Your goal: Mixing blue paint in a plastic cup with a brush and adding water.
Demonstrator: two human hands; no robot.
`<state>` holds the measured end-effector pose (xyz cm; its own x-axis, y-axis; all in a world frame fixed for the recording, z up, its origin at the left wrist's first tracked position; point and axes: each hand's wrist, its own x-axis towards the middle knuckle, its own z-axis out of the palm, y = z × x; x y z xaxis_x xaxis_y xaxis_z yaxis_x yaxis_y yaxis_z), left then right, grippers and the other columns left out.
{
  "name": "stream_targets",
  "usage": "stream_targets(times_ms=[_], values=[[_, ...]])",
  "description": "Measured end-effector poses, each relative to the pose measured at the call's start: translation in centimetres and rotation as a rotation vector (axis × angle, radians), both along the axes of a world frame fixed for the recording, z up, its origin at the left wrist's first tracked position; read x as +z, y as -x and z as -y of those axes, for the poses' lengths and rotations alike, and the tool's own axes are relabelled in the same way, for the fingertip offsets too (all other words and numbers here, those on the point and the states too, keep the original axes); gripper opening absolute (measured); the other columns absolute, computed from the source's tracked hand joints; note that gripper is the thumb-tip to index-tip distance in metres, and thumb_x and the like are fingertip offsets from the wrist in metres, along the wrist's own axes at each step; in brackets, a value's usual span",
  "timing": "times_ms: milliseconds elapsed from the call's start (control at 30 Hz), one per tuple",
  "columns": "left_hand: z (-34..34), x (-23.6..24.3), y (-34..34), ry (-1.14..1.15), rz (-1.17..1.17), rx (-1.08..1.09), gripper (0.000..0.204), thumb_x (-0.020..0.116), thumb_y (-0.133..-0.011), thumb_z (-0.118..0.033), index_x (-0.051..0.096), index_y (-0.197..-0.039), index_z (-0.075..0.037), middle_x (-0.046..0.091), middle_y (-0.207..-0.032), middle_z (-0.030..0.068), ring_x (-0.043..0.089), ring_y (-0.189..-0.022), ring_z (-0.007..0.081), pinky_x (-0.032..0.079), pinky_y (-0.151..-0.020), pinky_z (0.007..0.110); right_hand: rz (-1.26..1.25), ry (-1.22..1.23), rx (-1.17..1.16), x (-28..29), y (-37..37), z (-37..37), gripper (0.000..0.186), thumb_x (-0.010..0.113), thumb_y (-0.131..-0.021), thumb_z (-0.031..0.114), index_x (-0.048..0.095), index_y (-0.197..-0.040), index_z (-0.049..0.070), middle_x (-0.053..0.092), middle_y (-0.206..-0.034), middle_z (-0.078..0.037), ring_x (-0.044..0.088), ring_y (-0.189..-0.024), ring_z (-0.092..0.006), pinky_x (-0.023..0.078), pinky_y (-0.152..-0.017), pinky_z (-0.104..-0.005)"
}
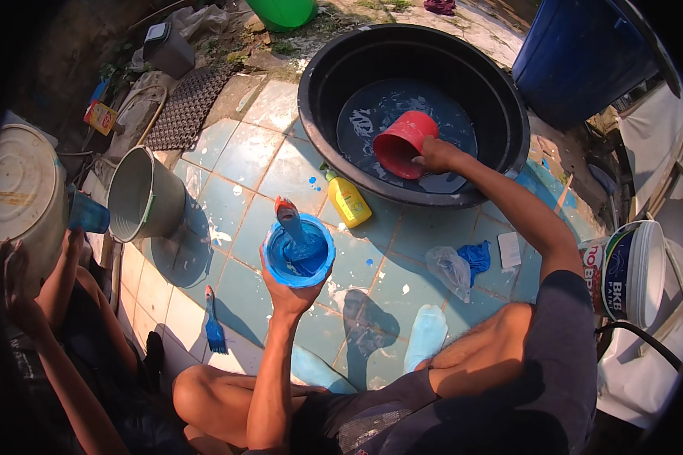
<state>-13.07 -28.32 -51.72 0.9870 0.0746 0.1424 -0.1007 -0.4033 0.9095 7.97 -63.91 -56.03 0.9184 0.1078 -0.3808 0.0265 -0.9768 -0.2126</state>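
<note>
My left hand [288,292] holds a small round container [299,254] filled with blue paint, raised over the tiled floor. A paintbrush [289,220] with a reddish tip stands in it. My right hand [435,155] reaches into a big black tub [413,114] and grips a red cup [402,144] tilted on its side over shallow water. I sit on the floor with bare knees drawn up.
A yellow bottle [348,201] lies by the tub. A grey bucket [144,193], a blue brush [215,330], a crumpled plastic bag [449,271] and blue rag lie on the tiles. A white paint pail [630,273] stands right, a blue barrel [584,53] behind. Another person [45,318] sits left.
</note>
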Motion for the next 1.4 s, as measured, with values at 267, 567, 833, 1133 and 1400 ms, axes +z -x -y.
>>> stream_targets(times_ms=[267,567,833,1133,1400], values=[[1.4,2.0,-1.0,0.044,0.065,0.055,0.075,0.092,-0.069,-0.022,0.050,-0.126,0.000,0.065,-0.115,0.0115,0.066,-0.103,0.0207,0.053,-0.095,0.036,-0.226,-0.515,-0.030,5.7,0.7,-3.1,0.044,0.064,-0.095,0.045,0.066,-0.087,0.001,0.058,-0.072,-0.004,0.054,-0.062,-0.0146,0.047,-0.060,-0.0321],[5.6,2.5,-4.7,0.205,0.086,0.096,0.080,0.093,-0.068,-0.024,0.046,-0.128,0.000,0.065,-0.119,0.0137,0.067,-0.107,0.0232,0.053,-0.096,0.037,-0.005,-0.753,-0.056,13.9,2.8,-2.6,0.038,0.069,-0.094,0.034,0.062,-0.107,-0.001,0.062,-0.077,-0.002,0.057,-0.064,-0.0088,0.047,-0.056,-0.0265],[8.4,4.0,-6.9,0.085,0.183,0.126,0.074,0.092,-0.069,-0.032,0.053,-0.123,-0.001,0.070,-0.111,0.0141,0.070,-0.101,0.0254,0.054,-0.092,0.038,0.146,-0.691,-0.019,22.7,6.6,-1.9,0.059,0.072,-0.093,0.037,0.053,-0.127,-0.007,0.067,-0.090,-0.012,0.063,-0.077,-0.0134,0.051,-0.068,-0.0288],[10.0,6.5,-8.6,0.104,0.153,0.159,0.075,0.091,-0.068,-0.036,0.054,-0.124,-0.002,0.070,-0.112,0.0159,0.071,-0.100,0.0275,0.054,-0.091,0.037,0.313,-0.692,0.101,23.6,8.4,-3.6,0.053,0.072,-0.094,0.033,0.054,-0.123,-0.007,0.066,-0.109,-0.021,0.066,-0.098,-0.0235,0.051,-0.087,-0.0357],[9.9,6.1,-9.0,0.167,0.075,0.178,0.075,0.091,-0.069,-0.033,0.053,-0.125,-0.001,0.070,-0.113,0.0152,0.070,-0.103,0.0259,0.054,-0.093,0.037,0.379,-0.649,0.210,23.0,8.7,-4.7,0.043,0.069,-0.095,0.025,0.049,-0.115,-0.007,0.066,-0.105,-0.027,0.068,-0.101,-0.0347,0.051,-0.085,-0.0419]])
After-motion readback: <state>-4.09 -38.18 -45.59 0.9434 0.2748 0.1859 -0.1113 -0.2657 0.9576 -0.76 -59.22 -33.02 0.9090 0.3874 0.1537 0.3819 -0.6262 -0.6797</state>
